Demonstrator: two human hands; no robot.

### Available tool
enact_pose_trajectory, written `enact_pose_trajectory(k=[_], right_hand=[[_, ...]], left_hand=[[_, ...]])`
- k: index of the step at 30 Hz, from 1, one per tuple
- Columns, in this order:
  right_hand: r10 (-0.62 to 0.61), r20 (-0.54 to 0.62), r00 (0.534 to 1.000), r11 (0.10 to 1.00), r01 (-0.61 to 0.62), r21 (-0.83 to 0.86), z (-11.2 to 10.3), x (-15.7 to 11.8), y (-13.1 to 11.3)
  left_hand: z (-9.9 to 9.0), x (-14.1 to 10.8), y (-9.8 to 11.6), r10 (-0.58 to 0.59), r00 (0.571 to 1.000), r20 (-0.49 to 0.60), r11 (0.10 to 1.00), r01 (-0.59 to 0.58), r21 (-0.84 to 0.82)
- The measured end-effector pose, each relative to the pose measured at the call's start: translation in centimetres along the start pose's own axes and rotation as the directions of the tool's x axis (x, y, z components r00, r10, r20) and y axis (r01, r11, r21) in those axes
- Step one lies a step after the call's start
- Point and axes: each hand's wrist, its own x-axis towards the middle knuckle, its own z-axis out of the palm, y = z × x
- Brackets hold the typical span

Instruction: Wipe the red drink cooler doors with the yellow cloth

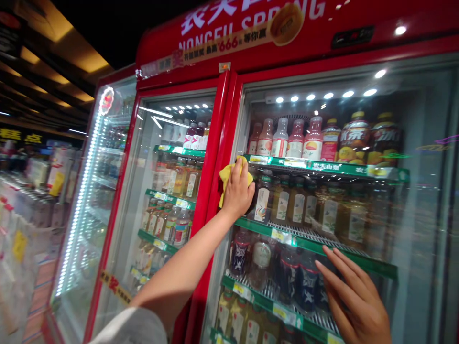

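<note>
With my left arm stretched forward, my left hand [238,193] presses a yellow cloth [225,175] against the left edge of the cooler's right door, where the red frame [210,203] meets the glass. Part of the cloth sticks out past the fingers and the rest is hidden under the palm. At the lower right, my right hand [358,306] is raised in front of the glass door [426,200], its fingers stretched out and holding nothing. Whether its fingertips touch the glass, I cannot tell.
Behind the glass, green-edged shelves [319,166] carry rows of bottles [312,138]. A second glass door [132,191] is on the left, and beyond it stands another lit cooler [91,200]. Blurred store shelves [39,205] fill the far left.
</note>
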Motion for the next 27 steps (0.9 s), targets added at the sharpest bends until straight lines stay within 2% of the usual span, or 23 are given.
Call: enact_pose_trajectory(k=[1,3,4,6,9,11,13,15,17,18,19,20,21,22,24,25,27], right_hand=[[0.001,0.006,1.000,1.000,-0.001,0.001,0.0,-0.3,0.1],[0.006,0.029,1.000,1.000,-0.005,-0.013,-0.1,-0.8,0.5],[0.006,0.039,0.999,0.999,-0.005,-0.033,-0.3,-1.0,0.8],[0.004,0.046,0.999,0.996,0.000,-0.092,-0.7,-1.0,1.7],[0.025,0.020,0.999,0.986,-0.021,-0.165,-1.5,-0.7,2.9],[0.051,-0.004,0.999,0.983,-0.050,-0.175,-1.9,-0.4,3.4],[0.063,-0.021,0.998,0.983,-0.066,-0.170,-2.1,-0.4,3.3],[0.062,-0.014,0.998,0.984,-0.063,-0.164,-2.2,-0.6,3.1],[0.054,0.015,0.998,0.984,-0.051,-0.172,-2.3,-1.0,2.9],[0.052,0.031,0.998,0.982,-0.046,-0.184,-2.4,-1.2,3.0],[0.049,0.046,0.998,0.980,-0.039,-0.197,-2.6,-1.4,3.1],[0.047,0.060,0.997,0.977,-0.033,-0.212,-2.8,-1.4,3.4],[0.042,0.070,0.997,0.974,-0.026,-0.224,-3.1,-1.3,3.8],[0.036,0.078,0.996,0.972,-0.016,-0.235,-3.4,-1.0,4.3],[0.021,0.088,0.996,0.966,0.003,-0.260,-3.9,0.0,5.4],[0.017,0.089,0.996,0.961,0.008,-0.275,-4.0,0.8,5.9],[0.013,0.083,0.996,0.951,0.013,-0.309,-3.9,2.5,6.8]], left_hand=[[-0.3,-1.6,-0.5,0.038,0.999,0.015,0.999,-0.038,-0.013],[-1.1,-4.3,-2.0,0.194,0.978,0.072,0.981,-0.193,-0.015],[-1.5,-4.9,-2.7,0.247,0.965,0.092,0.969,-0.247,-0.002],[-1.9,-4.4,-3.9,0.244,0.964,0.105,0.967,-0.250,0.049],[-1.3,-0.4,-3.4,0.044,0.999,0.029,0.991,-0.047,0.122],[-0.3,2.3,-1.3,-0.113,0.993,-0.044,0.988,0.117,0.100],[0.8,3.4,1.5,-0.171,0.982,-0.079,0.984,0.175,0.042],[1.2,2.6,4.0,-0.084,0.994,-0.066,0.996,0.084,0.000],[0.8,0.5,4.9,0.120,0.993,-0.008,0.992,-0.120,-0.030],[0.4,-0.6,4.6,0.239,0.970,0.034,0.970,-0.238,-0.049],[-0.2,-1.5,3.9,0.371,0.925,0.086,0.928,-0.365,-0.076],[-0.7,-2.1,2.9,0.494,0.857,0.147,0.869,-0.483,-0.107],[-1.1,-2.2,1.7,0.561,0.806,0.189,0.828,-0.548,-0.121],[-1.3,-1.9,0.7,0.539,0.819,0.196,0.842,-0.530,-0.100],[-1.2,-0.2,-0.4,0.314,0.944,0.101,0.949,-0.316,-0.004],[-0.8,1.0,-0.2,0.173,0.985,0.026,0.985,-0.173,0.024],[0.1,3.1,1.6,-0.036,0.995,-0.091,0.999,0.038,0.017]])
